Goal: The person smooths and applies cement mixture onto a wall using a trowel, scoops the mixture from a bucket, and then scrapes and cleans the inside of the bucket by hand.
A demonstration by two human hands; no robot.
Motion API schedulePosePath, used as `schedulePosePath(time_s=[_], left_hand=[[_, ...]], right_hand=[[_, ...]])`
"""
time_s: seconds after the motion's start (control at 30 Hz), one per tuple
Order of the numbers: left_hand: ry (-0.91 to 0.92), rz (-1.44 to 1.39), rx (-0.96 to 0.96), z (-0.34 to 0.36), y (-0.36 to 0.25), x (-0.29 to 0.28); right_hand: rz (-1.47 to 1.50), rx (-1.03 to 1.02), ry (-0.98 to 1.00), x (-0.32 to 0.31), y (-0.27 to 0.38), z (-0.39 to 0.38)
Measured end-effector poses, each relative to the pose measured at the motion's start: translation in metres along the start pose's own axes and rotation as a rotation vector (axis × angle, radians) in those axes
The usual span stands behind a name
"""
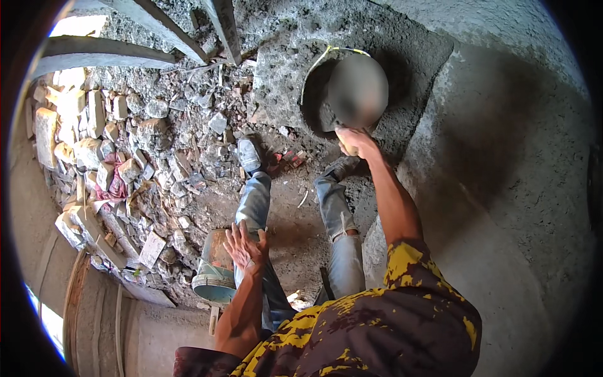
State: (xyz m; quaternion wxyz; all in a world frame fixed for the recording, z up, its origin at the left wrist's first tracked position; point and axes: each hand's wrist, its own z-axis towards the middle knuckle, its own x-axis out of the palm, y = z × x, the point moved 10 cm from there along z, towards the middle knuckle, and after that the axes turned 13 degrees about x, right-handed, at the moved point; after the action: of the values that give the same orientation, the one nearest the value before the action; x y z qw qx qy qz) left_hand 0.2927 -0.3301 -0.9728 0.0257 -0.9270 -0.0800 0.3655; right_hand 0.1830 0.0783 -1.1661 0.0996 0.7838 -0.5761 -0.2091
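My right hand [361,141] reaches forward, its fingers closed round the yellowish handle [349,148] of a tool. The tool's far end is hidden by a round blurred patch, so I cannot tell its kind. Beneath it sits a round dark tub [312,112] with a yellow edge on part of its rim; what it holds is mostly hidden. My left hand [246,248] is held over my left leg near the knee, fingers spread and nothing in them.
A dirty bucket [217,267] lies tipped beside my left leg. Broken bricks and rubble [135,141] cover the ground on the left. Wooden posts [157,28] lean at the upper left. A grey rendered wall [496,157] stands on the right.
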Motion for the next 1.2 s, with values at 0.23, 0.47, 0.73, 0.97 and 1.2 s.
schedulePosePath(time_s=[0.23, 0.47, 0.73, 0.97, 1.2], left_hand=[[-0.015, -0.007, 0.046, -0.003, -0.021, -0.001], [-0.103, 0.044, 0.086, -0.008, -0.021, 0.003], [-0.091, 0.063, 0.122, -0.014, -0.012, 0.012], [-0.05, 0.092, 0.07, -0.013, -0.016, 0.002], [-0.131, 0.098, 0.173, -0.005, -0.023, 0.0]], right_hand=[[-0.513, -0.203, -0.791, -0.093, 0.07, -0.052], [0.597, 0.402, -0.119, -0.034, 0.037, -0.065], [-0.507, 0.024, -0.651, -0.067, 0.047, -0.032], [0.345, 0.226, -0.076, -0.003, 0.066, -0.062], [-0.586, 0.062, -0.76, -0.08, 0.042, -0.055]])
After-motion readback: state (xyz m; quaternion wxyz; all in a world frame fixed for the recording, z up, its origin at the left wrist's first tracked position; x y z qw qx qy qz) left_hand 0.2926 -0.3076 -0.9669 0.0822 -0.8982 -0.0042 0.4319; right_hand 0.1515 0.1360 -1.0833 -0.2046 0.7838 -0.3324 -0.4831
